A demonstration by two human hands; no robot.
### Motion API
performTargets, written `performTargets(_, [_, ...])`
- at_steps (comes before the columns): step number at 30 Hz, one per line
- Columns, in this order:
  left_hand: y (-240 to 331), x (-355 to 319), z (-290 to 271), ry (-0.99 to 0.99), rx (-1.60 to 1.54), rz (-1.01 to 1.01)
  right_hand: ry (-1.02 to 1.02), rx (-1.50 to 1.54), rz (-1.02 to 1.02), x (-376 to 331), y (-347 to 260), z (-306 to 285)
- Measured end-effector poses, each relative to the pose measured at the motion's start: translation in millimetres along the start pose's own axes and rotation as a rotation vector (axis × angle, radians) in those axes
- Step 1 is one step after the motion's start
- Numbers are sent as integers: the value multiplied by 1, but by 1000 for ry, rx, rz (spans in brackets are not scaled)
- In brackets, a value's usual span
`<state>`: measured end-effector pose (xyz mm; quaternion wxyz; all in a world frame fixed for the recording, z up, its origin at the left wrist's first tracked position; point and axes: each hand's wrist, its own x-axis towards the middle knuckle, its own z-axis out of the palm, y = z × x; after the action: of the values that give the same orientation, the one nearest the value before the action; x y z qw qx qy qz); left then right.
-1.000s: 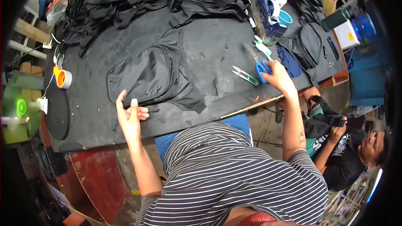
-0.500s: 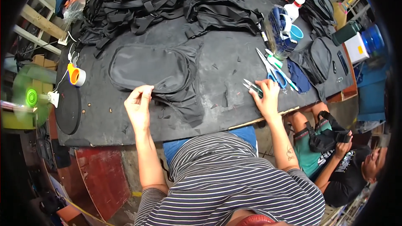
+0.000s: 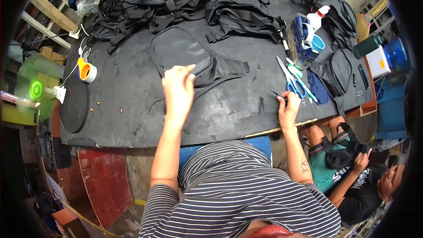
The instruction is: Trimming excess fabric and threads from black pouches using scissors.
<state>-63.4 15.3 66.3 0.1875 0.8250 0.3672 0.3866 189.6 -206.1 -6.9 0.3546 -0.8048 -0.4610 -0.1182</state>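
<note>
A black fabric bag (image 3: 180, 46) with a rounded, zipped panel lies on the dark table, its strap end (image 3: 238, 67) stretching right. My left hand (image 3: 177, 90) is over its near edge and hides part of it. The fingers are bent, with forefinger and thumb apart, and nothing shows between them. By the table's front edge, my right hand (image 3: 289, 108) is closed around small thread snips (image 3: 276, 93). Their dark tip points left, while the fingers cover the rest. Just beyond that hand lie blue-handled scissors (image 3: 294, 86).
Black bags (image 3: 167, 4) are piled along the back. A clear container (image 3: 302, 39), a white bottle (image 3: 318, 16) and a dark blue cloth (image 3: 318, 89) are at right. Tape (image 3: 88, 73) and a spinning fan (image 3: 37, 89) are left. Another person (image 3: 352, 180) sits at lower right, holding a black bag.
The bag has turned and shifted away and to the right, with its strap now spread rightward. My left hand has moved right and over it. My right hand has drawn the snips slightly nearer.
</note>
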Motion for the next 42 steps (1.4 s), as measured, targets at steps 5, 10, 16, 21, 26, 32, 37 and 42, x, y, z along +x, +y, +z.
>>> performTargets(5, [-25, -12, 38, -16, 213, 26, 39, 52, 23, -8, 0, -2])
performTargets(10, [17, -31, 16, 191, -24, 437, 138, 590, 395, -16, -7, -1])
performTargets(16, [32, -38, 27, -335, -138, 490, -196, 912, 654, 15, -37, -7])
performTargets(21, [46, -17, 28, -332, -346, 254, -283, 839, 498, 1, -38, -1])
performTargets(26, [51, -3, 46, -637, -477, 347, -474, 878, 453, -1, -66, -15])
performTargets(32, [43, 2, 73, -1069, -308, 437, -574, 1009, 602, -22, -63, -7])
performTargets(37, [48, -15, 77, -915, -202, 672, -494, 1025, 667, -26, -63, -12])
performTargets(42, [41, -30, 78, -733, -110, 661, -395, 723, 477, -26, -64, -12])
